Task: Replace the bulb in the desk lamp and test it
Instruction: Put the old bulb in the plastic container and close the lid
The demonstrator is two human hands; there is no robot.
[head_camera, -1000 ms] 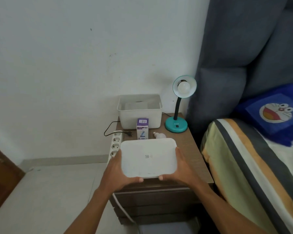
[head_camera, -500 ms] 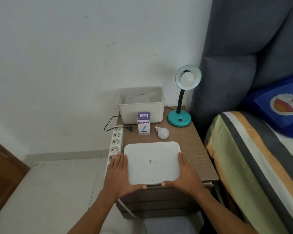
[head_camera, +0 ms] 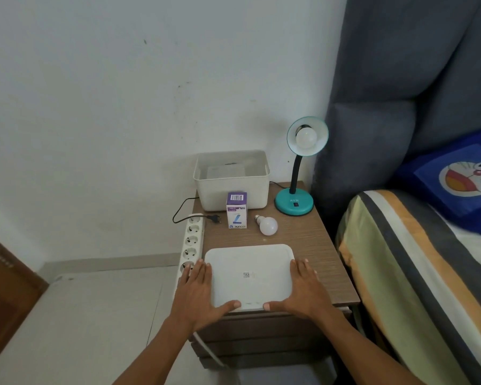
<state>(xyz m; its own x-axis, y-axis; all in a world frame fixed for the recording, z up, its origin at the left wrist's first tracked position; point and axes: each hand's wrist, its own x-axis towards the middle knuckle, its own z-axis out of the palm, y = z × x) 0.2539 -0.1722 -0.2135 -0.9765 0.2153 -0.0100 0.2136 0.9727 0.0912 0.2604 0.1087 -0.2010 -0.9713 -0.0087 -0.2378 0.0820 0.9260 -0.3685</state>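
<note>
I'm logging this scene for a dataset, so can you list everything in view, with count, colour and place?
Desk lamp: 1, teal, back right of nightstand, unlit bulb in its shade.
Loose bulb: 1, white, lying mid-nightstand.
Bulb box: 1, purple and white, upright in front of the bin.
Storage bin: 1, off-white, open, back of nightstand.
Lid: 1, white, flat at the front edge.
Plug: 1, black, lying unplugged beside the power strip.
Power strip: 1, white, along nightstand's left edge.
Nightstand: 1, brown wood.
Bed: 1, striped cover, right.
Pillow: 1, blue, cartoon print.
Left hand: on lid's left edge.
Right hand: on lid's right edge.
</note>
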